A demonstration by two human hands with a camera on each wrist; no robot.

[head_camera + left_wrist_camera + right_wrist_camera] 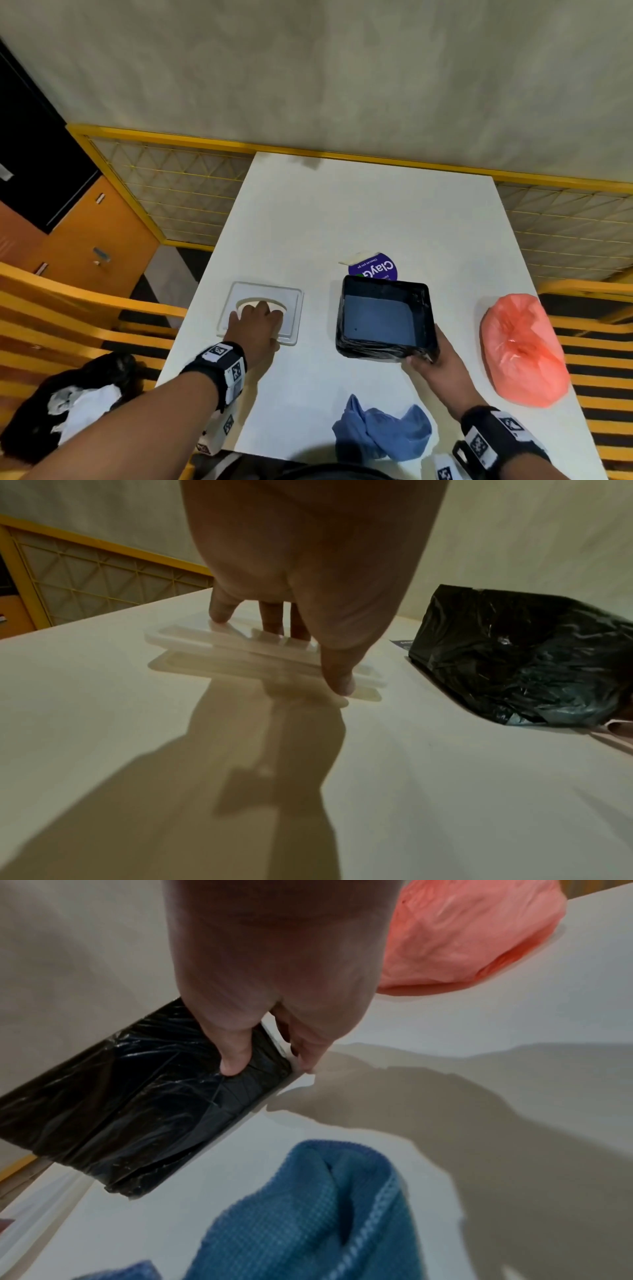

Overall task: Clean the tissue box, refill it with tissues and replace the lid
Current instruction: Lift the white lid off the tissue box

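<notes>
The black tissue box (380,318), wrapped in crinkled black plastic, stands open-topped at mid-table and shows a bare dark floor inside. My right hand (431,363) grips its near right corner, thumb on one side (232,1064) and fingers round the other; the box (137,1096) looks tilted. The white square lid (291,301) with an oval opening lies left of the box. My left hand (255,322) holds it, fingers reaching into the opening and thumb (337,680) at the near edge. In the left wrist view the lid (192,639) seems raised slightly off the table.
A crumpled blue cloth (380,431) lies at the table's near edge. A pink plastic bag (520,349) sits at the right edge. A purple wipes pack (376,269) lies just behind the box. Yellow railings and a wooden bench surround the white table (376,212).
</notes>
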